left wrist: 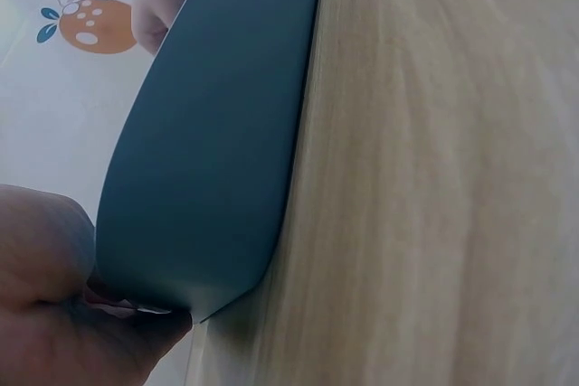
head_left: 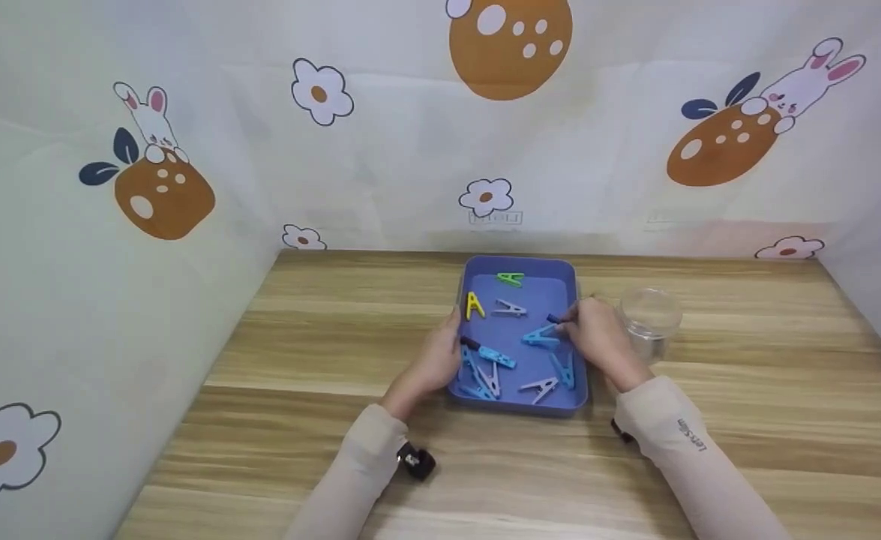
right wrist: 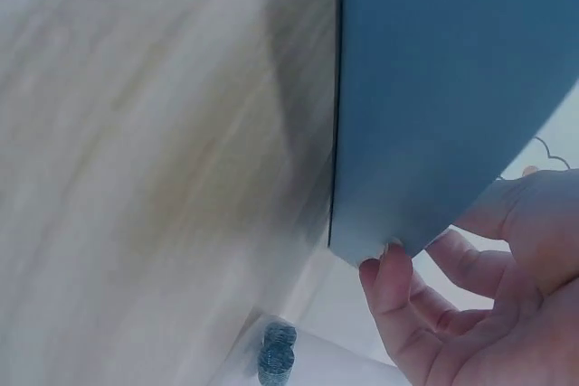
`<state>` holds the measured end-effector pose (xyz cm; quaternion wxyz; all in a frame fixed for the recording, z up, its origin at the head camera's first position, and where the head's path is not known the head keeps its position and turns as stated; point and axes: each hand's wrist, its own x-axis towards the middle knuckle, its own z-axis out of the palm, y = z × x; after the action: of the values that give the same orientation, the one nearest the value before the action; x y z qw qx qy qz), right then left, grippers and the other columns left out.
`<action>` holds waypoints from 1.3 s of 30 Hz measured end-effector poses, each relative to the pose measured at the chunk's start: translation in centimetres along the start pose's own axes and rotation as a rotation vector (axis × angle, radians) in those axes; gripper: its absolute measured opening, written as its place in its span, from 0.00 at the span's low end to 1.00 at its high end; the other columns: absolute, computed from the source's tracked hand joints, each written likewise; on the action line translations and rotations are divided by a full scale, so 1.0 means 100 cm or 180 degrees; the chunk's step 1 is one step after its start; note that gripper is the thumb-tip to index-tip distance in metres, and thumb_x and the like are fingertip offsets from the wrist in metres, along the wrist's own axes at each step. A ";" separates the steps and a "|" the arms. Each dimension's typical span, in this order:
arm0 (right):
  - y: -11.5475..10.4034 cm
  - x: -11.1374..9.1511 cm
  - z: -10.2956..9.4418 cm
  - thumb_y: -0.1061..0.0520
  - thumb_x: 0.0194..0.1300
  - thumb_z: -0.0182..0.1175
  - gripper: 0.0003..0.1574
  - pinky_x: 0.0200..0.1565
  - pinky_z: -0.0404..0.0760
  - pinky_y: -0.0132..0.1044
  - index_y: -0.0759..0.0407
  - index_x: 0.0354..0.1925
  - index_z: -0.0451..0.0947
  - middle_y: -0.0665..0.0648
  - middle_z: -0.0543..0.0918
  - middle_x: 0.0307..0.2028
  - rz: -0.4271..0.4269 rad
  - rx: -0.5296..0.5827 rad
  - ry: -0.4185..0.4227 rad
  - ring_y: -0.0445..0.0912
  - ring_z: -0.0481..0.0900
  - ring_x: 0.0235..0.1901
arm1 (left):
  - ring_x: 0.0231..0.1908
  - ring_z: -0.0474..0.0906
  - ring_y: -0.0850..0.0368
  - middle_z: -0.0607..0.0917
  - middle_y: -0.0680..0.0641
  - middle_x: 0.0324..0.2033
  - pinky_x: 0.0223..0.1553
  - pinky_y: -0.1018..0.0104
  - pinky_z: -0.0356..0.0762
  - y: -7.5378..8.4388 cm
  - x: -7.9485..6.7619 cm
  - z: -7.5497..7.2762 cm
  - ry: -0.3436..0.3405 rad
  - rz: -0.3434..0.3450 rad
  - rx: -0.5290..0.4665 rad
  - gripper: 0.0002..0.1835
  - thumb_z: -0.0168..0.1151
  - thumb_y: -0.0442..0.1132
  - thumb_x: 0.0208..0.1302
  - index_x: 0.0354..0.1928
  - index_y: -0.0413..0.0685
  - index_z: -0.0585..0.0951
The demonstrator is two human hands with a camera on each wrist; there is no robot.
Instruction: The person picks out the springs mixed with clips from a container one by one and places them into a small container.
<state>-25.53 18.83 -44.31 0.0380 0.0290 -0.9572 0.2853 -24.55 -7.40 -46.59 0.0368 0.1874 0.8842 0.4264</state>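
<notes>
A blue plastic tray (head_left: 516, 407) on the wooden table holds several clothespins, among them a yellow one (head_left: 474, 306) and a green one (head_left: 510, 279). My left hand (head_left: 437, 355) grips the tray's left wall, beside a dark-ended light blue clothespin (head_left: 495, 356). Over the right rim reaches my right hand (head_left: 597, 336), with a dark blue clothespin (head_left: 552, 319) showing at its fingertips, most of it hidden. Just below those fingertips lies a light blue clothespin (head_left: 540, 336). In the right wrist view, curled fingers (right wrist: 393, 277) touch the tray's outer wall (right wrist: 425, 133).
A clear round jar (head_left: 650, 319) stands right of the tray, close behind the right hand. Bare wooden table (head_left: 320, 322) extends to the left. Printed cloth walls (head_left: 388, 165) enclose the back and sides.
</notes>
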 end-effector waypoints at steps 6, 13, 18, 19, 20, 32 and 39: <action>-0.001 -0.003 0.000 0.63 0.69 0.69 0.09 0.48 0.85 0.55 0.71 0.40 0.89 0.69 0.88 0.41 -0.0096 -0.0046 0.0200 0.61 0.85 0.45 | 0.78 0.57 0.31 0.61 0.22 0.76 0.80 0.44 0.56 -0.002 0.000 0.001 0.0040 0.0158 0.0052 0.28 0.39 0.23 0.79 0.76 0.18 0.54; -0.005 -0.006 -0.001 0.61 0.69 0.70 0.10 0.48 0.83 0.56 0.70 0.41 0.88 0.69 0.84 0.43 -0.0135 0.0007 0.0393 0.62 0.82 0.46 | 0.77 0.58 0.30 0.60 0.20 0.75 0.80 0.42 0.56 -0.003 0.002 0.000 0.0049 0.0250 0.0099 0.28 0.40 0.22 0.78 0.75 0.15 0.54; -0.009 -0.005 -0.001 0.60 0.70 0.69 0.10 0.46 0.85 0.55 0.70 0.41 0.87 0.68 0.88 0.41 -0.0211 0.0041 0.0426 0.61 0.85 0.43 | 0.78 0.56 0.31 0.60 0.22 0.76 0.80 0.43 0.55 -0.002 0.001 0.000 0.0015 0.0175 0.0066 0.28 0.40 0.23 0.79 0.76 0.18 0.54; -0.009 -0.005 -0.002 0.60 0.71 0.69 0.10 0.46 0.85 0.56 0.70 0.41 0.87 0.68 0.88 0.41 -0.0224 0.0046 0.0423 0.61 0.86 0.42 | 0.78 0.56 0.32 0.60 0.22 0.76 0.80 0.43 0.55 -0.002 0.001 0.000 0.0012 0.0169 0.0062 0.28 0.40 0.23 0.79 0.77 0.18 0.54; -0.010 -0.004 -0.002 0.60 0.71 0.69 0.10 0.46 0.85 0.56 0.70 0.41 0.86 0.68 0.88 0.41 -0.0231 0.0059 0.0411 0.61 0.86 0.42 | 0.79 0.56 0.32 0.59 0.23 0.77 0.81 0.44 0.55 -0.002 0.001 0.000 -0.0001 0.0147 0.0036 0.28 0.39 0.24 0.79 0.77 0.19 0.54; -0.018 -0.005 -0.013 0.57 0.76 0.62 0.13 0.42 0.85 0.49 0.69 0.46 0.84 0.66 0.88 0.42 -0.0042 0.0237 0.0138 0.54 0.84 0.39 | 0.79 0.55 0.32 0.58 0.24 0.77 0.81 0.43 0.54 -0.003 0.000 0.000 0.0009 0.0133 -0.0029 0.28 0.38 0.24 0.80 0.78 0.21 0.53; -0.020 -0.007 -0.022 0.56 0.77 0.61 0.16 0.44 0.84 0.52 0.69 0.46 0.84 0.65 0.88 0.41 -0.0037 0.0267 0.0178 0.55 0.84 0.39 | 0.76 0.61 0.29 0.65 0.21 0.74 0.79 0.42 0.58 -0.005 0.002 0.002 0.0080 0.0212 0.0089 0.28 0.40 0.23 0.78 0.76 0.17 0.56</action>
<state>-24.54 18.39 -41.48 0.0651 0.0281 -0.9428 0.3257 -24.84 -7.48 -47.13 0.0088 0.2119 0.8837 0.4173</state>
